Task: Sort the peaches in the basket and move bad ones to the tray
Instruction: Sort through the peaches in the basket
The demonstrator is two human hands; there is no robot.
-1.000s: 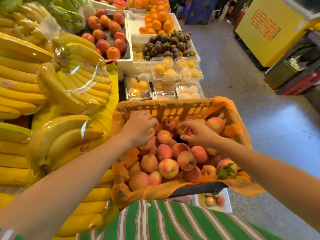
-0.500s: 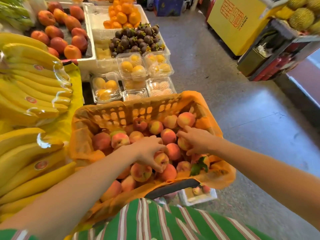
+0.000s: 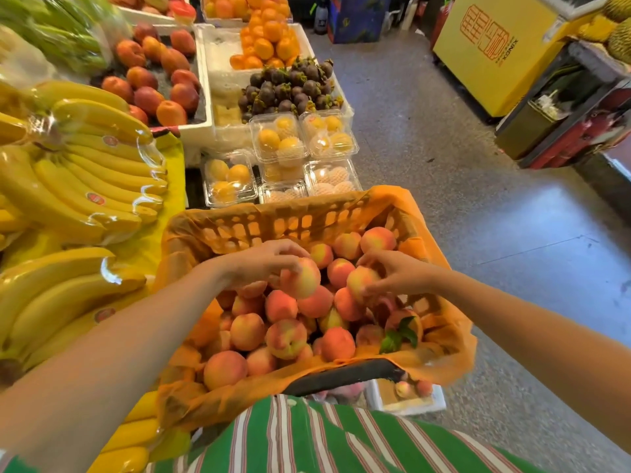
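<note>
left hand [image 3: 261, 264] higher now, peach [image 3: 302, 280] in grip; bananas [image 3: 85, 186] beside basket [image 3: 259, 227]

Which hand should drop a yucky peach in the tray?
Right, most likely. The right hand holds a peach, and the tray sits low on that side of the basket. The left hand, holding another peach, would have to cross over.

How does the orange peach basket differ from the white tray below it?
The basket is orange, lattice-walled and lined; the tray is white and plain. The basket is heaped with many peaches; the tray shows only a few, partly hidden behind the basket. The left hand and right hand each grip one over the basket, neither near the tray. Both hold peaches.
</note>
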